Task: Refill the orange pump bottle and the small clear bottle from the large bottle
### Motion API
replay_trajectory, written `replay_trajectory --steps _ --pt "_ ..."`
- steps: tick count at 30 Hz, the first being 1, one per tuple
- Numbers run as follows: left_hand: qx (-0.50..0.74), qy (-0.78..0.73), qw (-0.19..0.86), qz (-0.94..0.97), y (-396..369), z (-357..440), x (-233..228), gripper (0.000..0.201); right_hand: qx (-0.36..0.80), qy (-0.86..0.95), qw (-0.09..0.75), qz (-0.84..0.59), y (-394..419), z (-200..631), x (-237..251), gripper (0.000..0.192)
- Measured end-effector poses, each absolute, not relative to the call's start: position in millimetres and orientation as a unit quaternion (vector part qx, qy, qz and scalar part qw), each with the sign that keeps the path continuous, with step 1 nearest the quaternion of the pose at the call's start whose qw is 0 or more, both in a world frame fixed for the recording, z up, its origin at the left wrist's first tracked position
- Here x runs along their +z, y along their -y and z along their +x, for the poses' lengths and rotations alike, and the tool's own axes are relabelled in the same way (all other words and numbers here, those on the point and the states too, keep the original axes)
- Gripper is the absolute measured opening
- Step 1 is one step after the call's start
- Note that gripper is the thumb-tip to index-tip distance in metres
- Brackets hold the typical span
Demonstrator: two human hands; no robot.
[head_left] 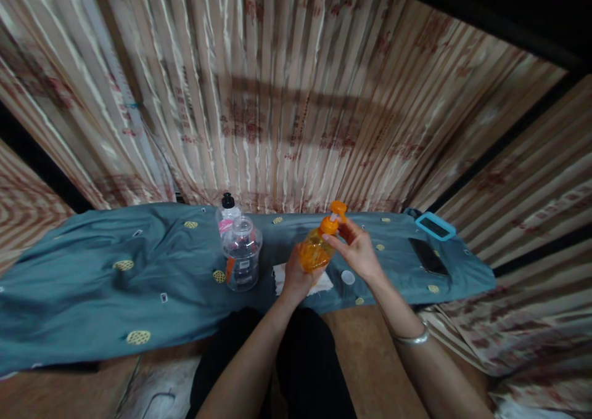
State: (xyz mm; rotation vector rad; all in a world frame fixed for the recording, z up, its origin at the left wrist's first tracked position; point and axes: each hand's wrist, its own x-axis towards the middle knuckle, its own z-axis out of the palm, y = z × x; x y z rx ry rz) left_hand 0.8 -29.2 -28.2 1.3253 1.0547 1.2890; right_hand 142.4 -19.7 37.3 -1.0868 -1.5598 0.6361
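The orange pump bottle (315, 251) is held up just above the teal cloth (92, 277), tilted a little to the right, over a white napkin (279, 278). The left hand (296, 276) is wrapped around the lower body of the bottle from below, fingers closed on it. The right hand (358, 249) is at the bottle's top, its fingertips pinched on the orange pump head (333, 217) near the collar.

The bottle looks like thin see-through plastic, so it is probably light and would give a little under a hard squeeze; its smooth sides may be slippery if wet. The body is the firm place to hold it, with the pump collar the part to grip for turning; the thin nozzle looks the weakest part.

Just right of the bottle, on the cloth, lies a small white cap (348, 276). To the bottle's left stands a clear plastic jar (242, 254), and behind that a clear bottle with a black cap (227, 213). Farther right of the bottle lie a dark phone (428, 256) and a light blue case (435, 226). A striped curtain (287, 86) hangs behind the cloth.
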Motion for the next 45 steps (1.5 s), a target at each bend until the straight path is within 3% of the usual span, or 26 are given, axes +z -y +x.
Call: replay_trajectory --steps 7,14,19,26,31,34,41,45 --pt "0.531 -0.438 0.481 0.543 26.6 2.0 -35.5 0.046 0.28 0.675 0.51 -0.453 19.0 152.6 44.2 0.048" --pt "0.516 -0.463 0.478 0.539 26.3 0.9 -32.7 0.048 0.303 0.708 0.453 -0.449 13.8 157.8 53.5 0.036" --pt "0.522 -0.464 0.474 0.536 27.0 1.4 -32.2 0.049 0.31 0.711 0.455 -0.438 13.7 157.9 52.8 0.038" --pt "0.515 -0.456 0.486 0.54 27.1 1.2 -29.8 0.045 0.233 0.684 0.483 -0.495 19.7 153.2 47.4 0.036" --pt "0.516 -0.456 0.479 0.545 27.0 0.0 -31.4 0.049 0.246 0.726 0.425 -0.481 22.3 156.9 64.1 0.049" --pt "0.519 -0.457 0.478 0.542 26.4 0.8 -34.6 0.05 0.25 0.752 0.379 -0.477 21.3 159.0 70.6 0.047" --pt "0.521 -0.448 0.494 0.533 25.2 2.9 -39.0 0.051 0.128 0.69 0.407 -0.585 26.3 145.2 60.4 0.048" --pt "0.526 -0.443 0.494 0.532 25.4 2.2 -39.3 0.052 0.13 0.703 0.391 -0.579 29.6 145.1 66.9 0.055"
